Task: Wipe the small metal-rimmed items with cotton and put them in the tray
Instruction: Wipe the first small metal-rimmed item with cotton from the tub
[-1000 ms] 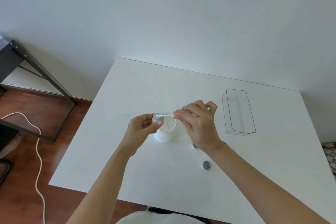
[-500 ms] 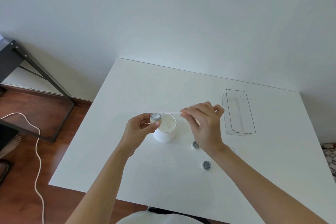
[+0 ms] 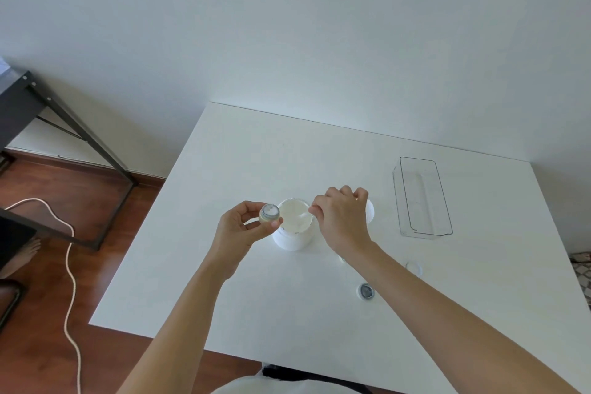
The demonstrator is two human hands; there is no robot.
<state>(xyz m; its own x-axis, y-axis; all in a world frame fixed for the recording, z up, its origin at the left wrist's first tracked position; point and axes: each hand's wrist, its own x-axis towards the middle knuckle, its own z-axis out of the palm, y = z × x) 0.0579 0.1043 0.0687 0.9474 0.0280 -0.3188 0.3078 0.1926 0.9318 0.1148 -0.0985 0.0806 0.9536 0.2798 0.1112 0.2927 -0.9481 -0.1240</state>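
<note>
My left hand (image 3: 241, 229) pinches a small round metal-rimmed item (image 3: 269, 213), held face up just left of an open white jar (image 3: 293, 227) filled with cotton. My right hand (image 3: 342, 219) hovers at the jar's right rim, its fingertips closed on a thin wisp of cotton (image 3: 306, 217) above the jar mouth. A second metal-rimmed item (image 3: 365, 291) lies on the white table (image 3: 319, 313) below my right forearm. Another one is mostly hidden under my right wrist. The clear plastic tray (image 3: 422, 198) stands at the right with nothing in it.
A white lid (image 3: 370, 210) lies behind my right hand. A small clear ring (image 3: 414, 267) lies near the forearm. Off the table's left edge are a dark metal frame (image 3: 64, 118), a white cable (image 3: 68, 265) on the wood floor and a bare foot (image 3: 24, 254).
My right hand drew the cotton away from the item to the right, then came back down to the jar mouth. My left hand kept hold of the item, shifting slightly left.
</note>
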